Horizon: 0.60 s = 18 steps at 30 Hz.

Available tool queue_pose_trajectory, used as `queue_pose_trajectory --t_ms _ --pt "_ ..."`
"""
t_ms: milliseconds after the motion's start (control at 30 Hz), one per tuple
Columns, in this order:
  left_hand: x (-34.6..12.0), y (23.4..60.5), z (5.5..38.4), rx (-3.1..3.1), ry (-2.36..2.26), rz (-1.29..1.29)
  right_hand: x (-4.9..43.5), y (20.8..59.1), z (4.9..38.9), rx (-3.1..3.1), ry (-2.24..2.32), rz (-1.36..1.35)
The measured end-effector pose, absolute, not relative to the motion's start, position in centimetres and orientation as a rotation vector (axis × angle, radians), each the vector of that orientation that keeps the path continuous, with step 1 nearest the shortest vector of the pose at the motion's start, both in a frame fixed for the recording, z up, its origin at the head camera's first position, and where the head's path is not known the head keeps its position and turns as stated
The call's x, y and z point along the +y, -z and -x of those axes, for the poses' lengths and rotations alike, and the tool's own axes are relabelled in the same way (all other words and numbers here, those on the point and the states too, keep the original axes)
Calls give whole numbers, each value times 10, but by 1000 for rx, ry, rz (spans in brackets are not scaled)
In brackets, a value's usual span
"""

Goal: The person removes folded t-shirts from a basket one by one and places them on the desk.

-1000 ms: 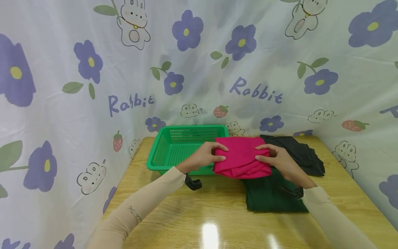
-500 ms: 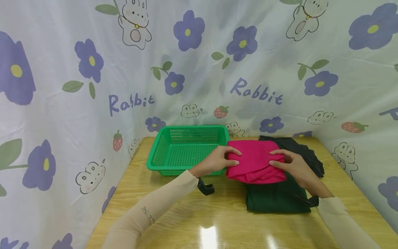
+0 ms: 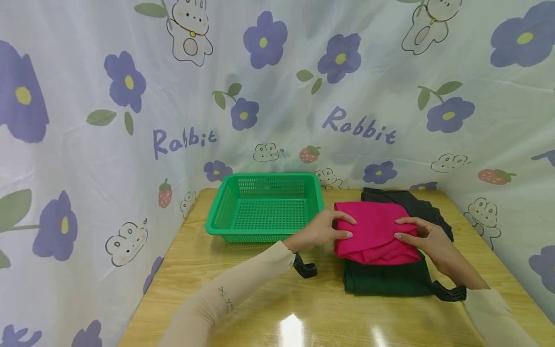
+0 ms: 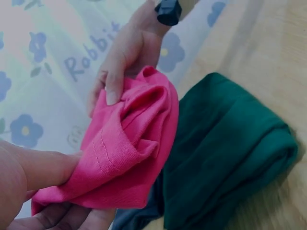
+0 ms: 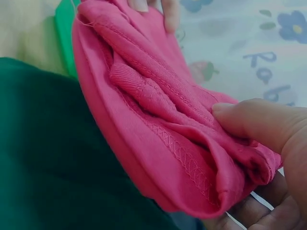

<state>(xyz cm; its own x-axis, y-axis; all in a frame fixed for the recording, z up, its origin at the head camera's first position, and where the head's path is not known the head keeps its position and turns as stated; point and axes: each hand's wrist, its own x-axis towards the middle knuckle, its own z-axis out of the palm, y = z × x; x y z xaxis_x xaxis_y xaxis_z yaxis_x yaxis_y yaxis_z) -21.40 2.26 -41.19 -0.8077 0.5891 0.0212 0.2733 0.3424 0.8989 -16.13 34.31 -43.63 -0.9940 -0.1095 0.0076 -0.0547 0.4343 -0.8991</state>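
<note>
A folded pink garment (image 3: 373,229), with stitched seams and a ribbed edge showing in the right wrist view, is held between both hands. My left hand (image 3: 327,229) pinches its left side, thumb on one face and fingers on the other. At its right side my right hand (image 3: 431,241) grips it the same way. Below it on the table lies a folded dark green cloth (image 3: 386,279), which the pink garment partly covers in the head view. The wrist views show the pink garment above the dark green cloth.
A green plastic basket (image 3: 265,237) with perforated walls stands at the back left of the wooden table (image 3: 243,308). Behind the pink garment lies a dark grey cloth (image 3: 416,205). A patterned curtain (image 3: 277,96) hangs along the back and sides.
Both hands have carried the pink garment to the right and a little toward the person, from beside the basket to over the dark green cloth. The basket and other cloths have stayed put.
</note>
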Motion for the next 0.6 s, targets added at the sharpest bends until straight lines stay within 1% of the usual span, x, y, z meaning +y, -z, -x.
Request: queue_pose_trajectory --t_ms 333,600 --pt "49 414 211 2287 -1421 -842 368 443 153 2603 1711 131" --pt "75 420 208 2307 -1370 -852 389 451 142 2650 1690 68"
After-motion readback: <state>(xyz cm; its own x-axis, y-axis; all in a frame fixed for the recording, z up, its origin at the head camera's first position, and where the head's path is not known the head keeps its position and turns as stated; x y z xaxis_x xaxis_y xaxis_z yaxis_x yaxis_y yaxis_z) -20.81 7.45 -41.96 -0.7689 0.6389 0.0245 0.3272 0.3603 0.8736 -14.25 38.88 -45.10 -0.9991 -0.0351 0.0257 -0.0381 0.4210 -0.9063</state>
